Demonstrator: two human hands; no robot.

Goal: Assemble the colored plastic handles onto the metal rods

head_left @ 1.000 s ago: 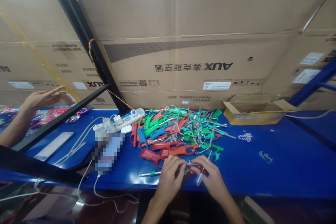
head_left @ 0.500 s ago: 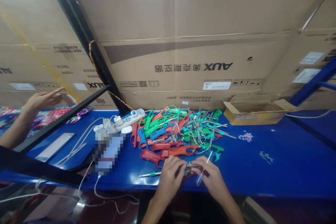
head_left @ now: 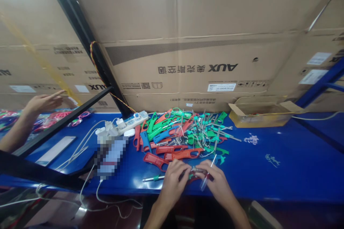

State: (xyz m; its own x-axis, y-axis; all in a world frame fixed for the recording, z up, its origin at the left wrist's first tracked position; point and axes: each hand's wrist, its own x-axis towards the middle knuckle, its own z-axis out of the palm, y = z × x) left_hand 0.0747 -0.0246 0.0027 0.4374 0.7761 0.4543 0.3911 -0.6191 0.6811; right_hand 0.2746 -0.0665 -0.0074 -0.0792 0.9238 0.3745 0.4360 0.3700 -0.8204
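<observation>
Head | open carton (head_left: 258, 122) – contents unclear | right hand (head_left: 215, 177) – holds screwdriver (head_left: 204, 182)

A clear-handled screwdriver (head_left: 204, 183) slants beside a red casing (head_left: 195, 178).

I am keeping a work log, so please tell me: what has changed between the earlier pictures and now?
Nothing visibly changed beyond a slight shift of the whole view; nothing was taken or let go. The left hand and right hand stay at the red piece, the right also keeping the screwdriver. The coloured handles and the co-worker's hand stayed put.
</observation>
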